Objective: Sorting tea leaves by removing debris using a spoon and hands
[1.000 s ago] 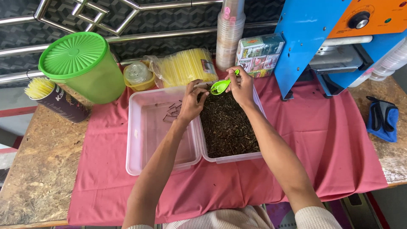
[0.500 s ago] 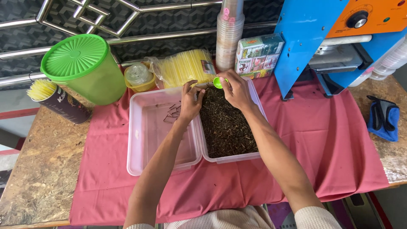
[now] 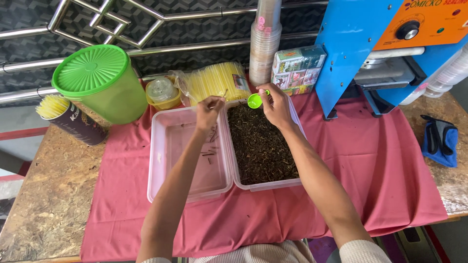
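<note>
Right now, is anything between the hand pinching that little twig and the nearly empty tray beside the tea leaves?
Nothing visible. The left hand holds the twig directly above the nearly empty tray's far edge, with open air below.

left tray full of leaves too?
No. The left tray holds only a few stray bits; the dark leaves fill the right tray.

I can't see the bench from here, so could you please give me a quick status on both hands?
Left hand pinching a thin stem above the nearly empty tray. Right hand holding green scoop above tray of dried leaves. Nothing obstructing.
</note>
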